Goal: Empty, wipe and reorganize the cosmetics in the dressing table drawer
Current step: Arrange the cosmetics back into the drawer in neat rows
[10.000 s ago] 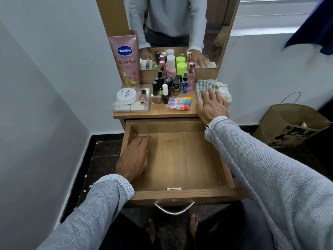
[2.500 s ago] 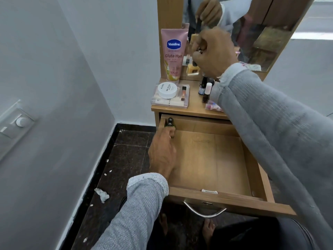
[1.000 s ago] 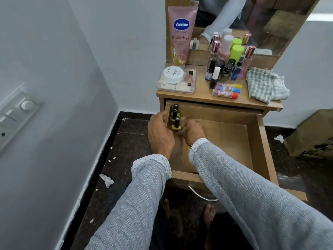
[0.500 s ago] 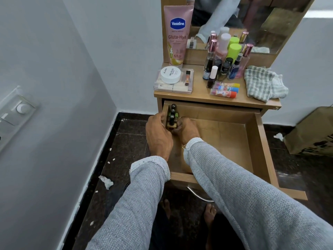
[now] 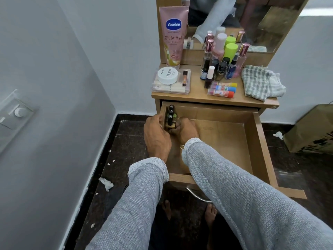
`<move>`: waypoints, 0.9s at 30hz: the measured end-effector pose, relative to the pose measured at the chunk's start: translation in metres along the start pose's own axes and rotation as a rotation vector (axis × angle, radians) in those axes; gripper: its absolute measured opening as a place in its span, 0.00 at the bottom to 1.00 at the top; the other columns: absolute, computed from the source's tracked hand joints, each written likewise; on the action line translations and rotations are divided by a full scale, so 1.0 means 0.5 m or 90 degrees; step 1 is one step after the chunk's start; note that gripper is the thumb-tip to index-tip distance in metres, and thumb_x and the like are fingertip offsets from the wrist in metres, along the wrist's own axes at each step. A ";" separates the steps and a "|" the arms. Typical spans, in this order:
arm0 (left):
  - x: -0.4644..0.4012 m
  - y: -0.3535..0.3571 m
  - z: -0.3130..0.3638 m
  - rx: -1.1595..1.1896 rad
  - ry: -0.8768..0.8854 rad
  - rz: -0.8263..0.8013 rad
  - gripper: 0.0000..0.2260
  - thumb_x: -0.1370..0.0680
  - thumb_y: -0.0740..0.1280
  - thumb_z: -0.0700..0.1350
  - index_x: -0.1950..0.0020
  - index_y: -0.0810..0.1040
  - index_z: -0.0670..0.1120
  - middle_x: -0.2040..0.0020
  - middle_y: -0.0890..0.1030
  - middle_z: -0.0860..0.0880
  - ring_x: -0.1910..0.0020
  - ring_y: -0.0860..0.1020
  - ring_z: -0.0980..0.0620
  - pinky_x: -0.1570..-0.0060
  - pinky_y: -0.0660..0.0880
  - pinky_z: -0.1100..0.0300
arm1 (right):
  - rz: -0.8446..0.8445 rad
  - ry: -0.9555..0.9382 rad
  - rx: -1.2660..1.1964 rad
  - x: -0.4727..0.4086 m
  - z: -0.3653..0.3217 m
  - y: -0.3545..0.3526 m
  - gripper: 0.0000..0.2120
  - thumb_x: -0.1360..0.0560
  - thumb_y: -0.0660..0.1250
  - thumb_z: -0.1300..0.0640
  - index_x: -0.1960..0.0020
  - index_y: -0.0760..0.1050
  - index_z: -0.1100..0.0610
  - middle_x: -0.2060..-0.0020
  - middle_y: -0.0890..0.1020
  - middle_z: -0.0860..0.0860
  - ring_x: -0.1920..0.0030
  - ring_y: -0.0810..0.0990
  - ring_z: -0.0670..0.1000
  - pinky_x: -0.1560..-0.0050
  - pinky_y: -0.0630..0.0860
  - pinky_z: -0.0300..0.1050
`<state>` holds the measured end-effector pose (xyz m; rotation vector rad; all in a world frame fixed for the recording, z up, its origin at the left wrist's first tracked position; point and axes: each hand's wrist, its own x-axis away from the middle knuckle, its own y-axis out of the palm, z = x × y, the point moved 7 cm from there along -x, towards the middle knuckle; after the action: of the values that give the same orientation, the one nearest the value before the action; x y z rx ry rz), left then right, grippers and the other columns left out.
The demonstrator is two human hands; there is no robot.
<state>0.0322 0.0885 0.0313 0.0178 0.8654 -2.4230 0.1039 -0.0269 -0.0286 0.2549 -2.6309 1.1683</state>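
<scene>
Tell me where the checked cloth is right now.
In the head view, the checked cloth lies crumpled at the right end of the dressing table top, just right of the three lip balm sticks.

Both arms are stretched forward and down, grey knit sleeves pulled right up to the wrists. The left hand (image 5: 156, 137) sits a bit further left, back of the hand facing up, fingers curled inward toward the right one. The right hand (image 5: 185, 129) is just beside it, knuckles up, fingers bent and tucked under so you can't really see the tips. The two hands are close together, nearly touching, both cupped toward each other. Forearms angle in from the bottom and converge at the wrists. Bare feet show below, between the arms.
</scene>
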 end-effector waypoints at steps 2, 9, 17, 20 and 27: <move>-0.001 0.001 -0.003 -0.001 -0.001 0.000 0.17 0.23 0.62 0.31 0.38 0.78 0.45 0.43 0.79 0.48 0.42 0.76 0.52 0.42 0.75 0.60 | -0.008 0.005 0.002 -0.001 0.000 0.003 0.17 0.31 0.76 0.56 0.69 0.68 0.53 0.58 0.82 0.57 0.56 0.80 0.56 0.47 0.78 0.49; -0.001 0.004 -0.006 -0.001 -0.003 0.001 0.17 0.23 0.63 0.31 0.38 0.78 0.45 0.43 0.79 0.48 0.42 0.77 0.52 0.42 0.76 0.58 | -0.017 0.005 0.006 -0.006 0.003 0.008 0.09 0.32 0.77 0.58 0.61 0.76 0.57 0.57 0.83 0.58 0.55 0.82 0.57 0.47 0.79 0.49; 0.009 0.004 0.012 -0.019 0.030 -0.007 0.17 0.23 0.64 0.33 0.37 0.76 0.46 0.43 0.78 0.48 0.41 0.76 0.50 0.41 0.76 0.51 | -0.007 -0.006 0.029 0.050 -0.014 -0.072 0.08 0.25 0.65 0.65 0.46 0.77 0.59 0.51 0.76 0.55 0.50 0.78 0.58 0.43 0.76 0.49; 0.010 0.005 0.021 -0.037 0.054 -0.010 0.17 0.23 0.65 0.35 0.35 0.75 0.45 0.42 0.79 0.47 0.41 0.75 0.49 0.40 0.74 0.49 | 0.053 -0.068 0.058 0.069 -0.046 -0.148 0.04 0.24 0.66 0.60 0.51 0.78 0.57 0.56 0.81 0.51 0.54 0.81 0.54 0.48 0.79 0.51; 0.016 0.008 0.036 -0.045 0.101 -0.005 0.17 0.22 0.62 0.33 0.36 0.77 0.47 0.45 0.80 0.46 0.45 0.77 0.48 0.44 0.75 0.52 | 0.314 -0.309 0.085 0.094 -0.191 -0.393 0.04 0.22 0.64 0.56 0.55 0.75 0.52 0.64 0.76 0.45 0.65 0.73 0.40 0.65 0.68 0.28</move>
<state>0.0307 0.0717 0.0415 0.1820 1.0224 -2.4212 0.1250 -0.0886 0.1853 -0.1183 -3.1539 1.6098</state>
